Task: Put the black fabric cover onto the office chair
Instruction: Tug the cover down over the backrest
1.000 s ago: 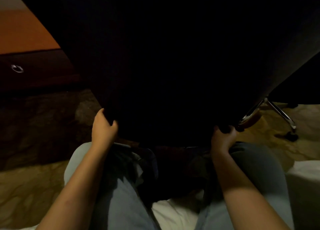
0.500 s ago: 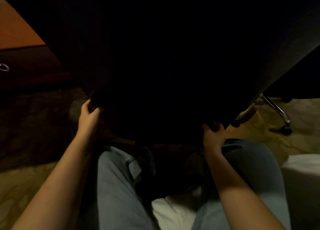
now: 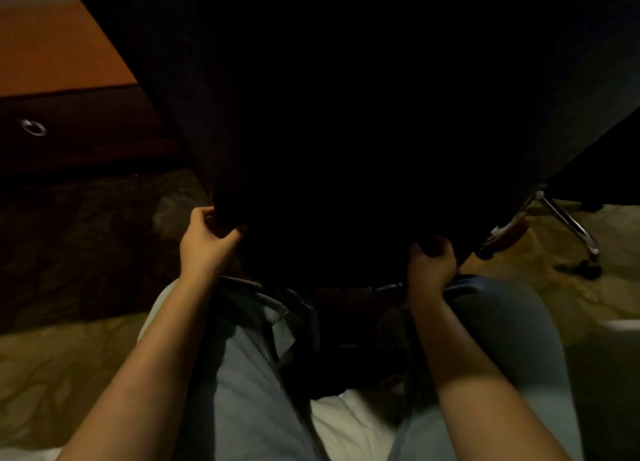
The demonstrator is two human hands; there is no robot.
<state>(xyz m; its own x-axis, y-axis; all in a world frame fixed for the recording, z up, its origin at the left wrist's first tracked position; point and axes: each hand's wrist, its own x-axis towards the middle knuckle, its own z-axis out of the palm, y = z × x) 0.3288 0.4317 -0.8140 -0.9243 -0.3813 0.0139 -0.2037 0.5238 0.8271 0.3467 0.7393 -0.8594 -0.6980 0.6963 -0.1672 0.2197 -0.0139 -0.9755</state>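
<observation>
1. A dim room is showing patterned carpet (image 3: 69, 356) spreading over the floor. A wooden desk (image 3: 52, 51) is standing at the far left.
2. Under the desk top, a dark drawer front is carrying a small metal ring pull (image 3: 33, 128).
3. The black fabric cover (image 3: 346, 114) is filling the far centre of the view and is hanging draped over the office chair (image 3: 562, 216). Only the chair's chrome legs are showing, sticking out from under the fabric at the right.
4. The cover's lower edge is hanging just above the person's knees. The darkness is hiding how far down the chair it is sitting.
5. The left grip (image 3: 207, 244), a bare hand, is curling its fingers round the cover's lower left edge and pinching the fabric against the thumb.
6. The right grip (image 3: 431, 266), also bare, is clenching round the cover's lower right edge, with its fingers tucking into the cloth.
7. The two grips are holding the hem well apart, one on each side.
8. The person, wearing light blue jeans (image 3: 242, 391), is sitting on a white bed (image 3: 346, 422) at the near edge, with both forearms reaching away toward the chair.
</observation>
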